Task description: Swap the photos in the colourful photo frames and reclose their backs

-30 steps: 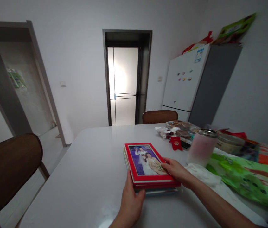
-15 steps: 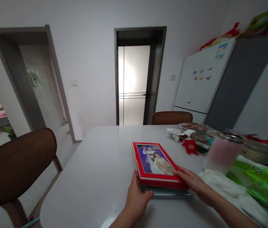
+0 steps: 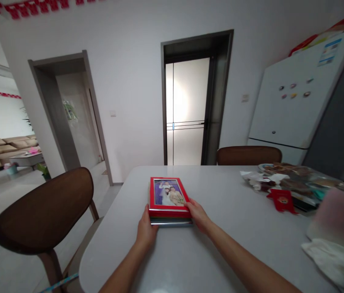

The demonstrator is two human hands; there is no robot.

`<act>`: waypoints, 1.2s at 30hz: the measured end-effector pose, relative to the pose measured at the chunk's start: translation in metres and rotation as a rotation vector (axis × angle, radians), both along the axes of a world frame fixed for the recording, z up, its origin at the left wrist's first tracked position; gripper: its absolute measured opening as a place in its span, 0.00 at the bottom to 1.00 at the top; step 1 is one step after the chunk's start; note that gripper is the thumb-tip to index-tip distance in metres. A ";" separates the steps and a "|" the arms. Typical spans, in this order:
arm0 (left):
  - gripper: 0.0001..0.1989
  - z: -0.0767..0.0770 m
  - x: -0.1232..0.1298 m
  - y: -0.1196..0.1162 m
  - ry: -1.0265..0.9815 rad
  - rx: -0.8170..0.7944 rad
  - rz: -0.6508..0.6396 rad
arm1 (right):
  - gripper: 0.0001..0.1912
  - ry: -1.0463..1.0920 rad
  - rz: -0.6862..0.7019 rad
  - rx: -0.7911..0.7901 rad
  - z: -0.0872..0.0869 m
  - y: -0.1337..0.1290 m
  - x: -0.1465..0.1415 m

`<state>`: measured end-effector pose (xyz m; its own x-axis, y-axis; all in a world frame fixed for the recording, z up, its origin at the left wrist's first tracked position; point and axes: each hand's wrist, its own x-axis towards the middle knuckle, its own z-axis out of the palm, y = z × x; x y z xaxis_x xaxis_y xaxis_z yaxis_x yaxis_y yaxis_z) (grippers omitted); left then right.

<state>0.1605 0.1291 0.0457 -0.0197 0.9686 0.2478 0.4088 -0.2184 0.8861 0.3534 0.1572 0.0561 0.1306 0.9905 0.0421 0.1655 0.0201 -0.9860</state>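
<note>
With fingers half curled, the left hand (image 3: 146, 231) and right hand (image 3: 199, 216) hold the red-topped stack (image 3: 169, 196) on the white table (image 3: 115, 234); press both sides evenly so nothing slips.

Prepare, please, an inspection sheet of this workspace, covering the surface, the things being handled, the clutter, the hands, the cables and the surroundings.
Surface: white, glossy table with a rounded near-left corner.
Things handled: red-framed picture, face up, on top of a stack with a silvery lower edge; whether the stack touches the table cannot be told.
Clutter: on the right, red packet, crumpled white wrapping, blurred pink container and white cloth-like item.
Hands: left hand at the stack's left side, right hand at its right.
Cables: nothing seen.
Surroundings: near chair on the left, far chair beyond the table, refrigerator, closed door, sofa.
</note>
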 end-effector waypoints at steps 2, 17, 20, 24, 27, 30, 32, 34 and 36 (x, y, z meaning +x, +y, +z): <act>0.34 -0.002 -0.009 0.011 0.004 0.028 0.024 | 0.21 -0.031 -0.003 0.010 0.000 0.016 -0.011; 0.33 0.056 -0.032 0.017 -0.280 0.045 0.165 | 0.36 -0.152 -0.203 0.183 0.065 -0.002 -0.017; 0.33 0.119 -0.009 -0.004 -0.380 0.158 0.040 | 0.37 0.057 0.033 0.421 0.109 -0.038 -0.038; 0.37 0.173 0.031 -0.048 -0.668 0.248 -0.451 | 0.38 0.403 0.321 0.650 0.143 -0.080 -0.056; 0.38 0.176 0.046 -0.068 -0.855 0.213 -0.607 | 0.38 0.475 0.340 0.636 0.143 -0.093 -0.056; 0.39 0.168 0.049 -0.071 -0.910 0.182 -0.615 | 0.39 0.475 0.325 0.600 0.138 -0.095 -0.052; 0.39 0.164 0.048 -0.070 -0.920 0.177 -0.617 | 0.39 0.471 0.322 0.591 0.137 -0.096 -0.050; 0.39 0.164 0.047 -0.070 -0.925 0.179 -0.615 | 0.40 0.471 0.326 0.592 0.138 -0.096 -0.050; 0.39 0.164 0.046 -0.070 -0.927 0.179 -0.607 | 0.39 0.475 0.335 0.587 0.138 -0.096 -0.051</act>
